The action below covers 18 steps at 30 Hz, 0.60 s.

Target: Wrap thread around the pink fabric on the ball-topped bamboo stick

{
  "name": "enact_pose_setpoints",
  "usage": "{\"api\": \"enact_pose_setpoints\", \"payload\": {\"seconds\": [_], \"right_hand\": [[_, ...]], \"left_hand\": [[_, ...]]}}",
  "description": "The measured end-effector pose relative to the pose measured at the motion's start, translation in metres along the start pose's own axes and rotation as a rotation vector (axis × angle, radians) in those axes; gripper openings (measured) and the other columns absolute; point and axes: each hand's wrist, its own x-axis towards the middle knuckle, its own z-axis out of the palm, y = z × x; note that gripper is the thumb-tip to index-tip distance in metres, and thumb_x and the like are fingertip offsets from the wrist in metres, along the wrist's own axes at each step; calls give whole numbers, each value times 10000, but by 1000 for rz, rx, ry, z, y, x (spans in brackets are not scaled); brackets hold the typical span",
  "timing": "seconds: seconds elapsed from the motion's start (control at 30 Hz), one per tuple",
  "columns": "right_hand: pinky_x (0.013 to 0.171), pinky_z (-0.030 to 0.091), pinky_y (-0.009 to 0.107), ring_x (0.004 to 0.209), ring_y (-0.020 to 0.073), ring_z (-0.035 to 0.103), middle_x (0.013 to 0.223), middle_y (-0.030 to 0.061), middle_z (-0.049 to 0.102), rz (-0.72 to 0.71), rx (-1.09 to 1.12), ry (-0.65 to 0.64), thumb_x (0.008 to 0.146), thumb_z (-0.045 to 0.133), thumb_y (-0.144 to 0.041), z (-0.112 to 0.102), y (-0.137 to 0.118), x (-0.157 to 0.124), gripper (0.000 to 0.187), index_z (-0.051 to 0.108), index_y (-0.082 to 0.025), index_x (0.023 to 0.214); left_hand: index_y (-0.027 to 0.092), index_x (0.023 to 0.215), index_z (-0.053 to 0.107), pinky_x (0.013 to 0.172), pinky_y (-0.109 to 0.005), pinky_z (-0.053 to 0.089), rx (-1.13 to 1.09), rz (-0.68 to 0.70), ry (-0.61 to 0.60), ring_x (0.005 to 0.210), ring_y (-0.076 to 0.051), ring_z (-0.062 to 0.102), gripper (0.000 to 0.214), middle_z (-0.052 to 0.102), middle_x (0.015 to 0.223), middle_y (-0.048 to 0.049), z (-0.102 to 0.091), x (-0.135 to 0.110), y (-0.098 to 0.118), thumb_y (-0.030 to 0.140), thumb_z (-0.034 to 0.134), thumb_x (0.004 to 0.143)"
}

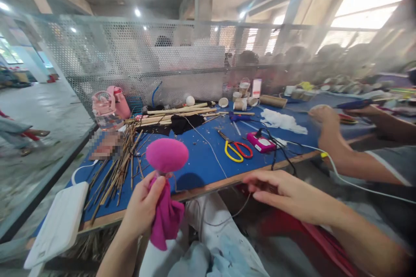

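A person's left hand (146, 205) closes thumb and fingers around the gathered neck of one magenta fabric-covered ball (167, 155), held upright just above the near edge of a blue worktable (198, 164), loose cloth hanging below the grip. The right hand (282, 192), fingers bent and drawn nearly together, pinches one thin cord (224, 223) that loops down over the lap. Beyond the hands lie one pair of scissors (238, 151), with one yellow and one red handle, and one pink box (261, 142); at left, a heap of twigs (121, 164) too tangled to count. At right, a co-worker's two arms (344, 151) reach over the table. Farther back sit one white ball (190, 101) and two pink bottles (112, 106), before one perforated metal screen (123, 52).
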Motion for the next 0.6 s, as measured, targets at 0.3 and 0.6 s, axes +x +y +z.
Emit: {"api": "enact_pose_setpoints", "payload": {"seconds": [0.3, 0.6], "right_hand": [[656, 490, 279, 721, 139, 570, 796, 24, 614, -76, 1009, -358, 593, 700, -600, 107, -37, 115, 561, 618, -182, 959], [406, 215, 205, 454, 56, 247, 492, -70, 264, -45, 913, -88, 737, 604, -519, 107, -41, 108, 484, 333, -185, 516]], "left_hand": [[140, 996, 593, 664, -241, 382, 404, 107, -97, 703, -152, 523, 276, 612, 768, -13, 29, 17, 3, 349, 457, 876], [152, 984, 567, 694, -253, 410, 193, -2, 38, 738, -147, 532, 331, 615, 810, -23, 33, 34, -13, 439, 434, 887]]}}
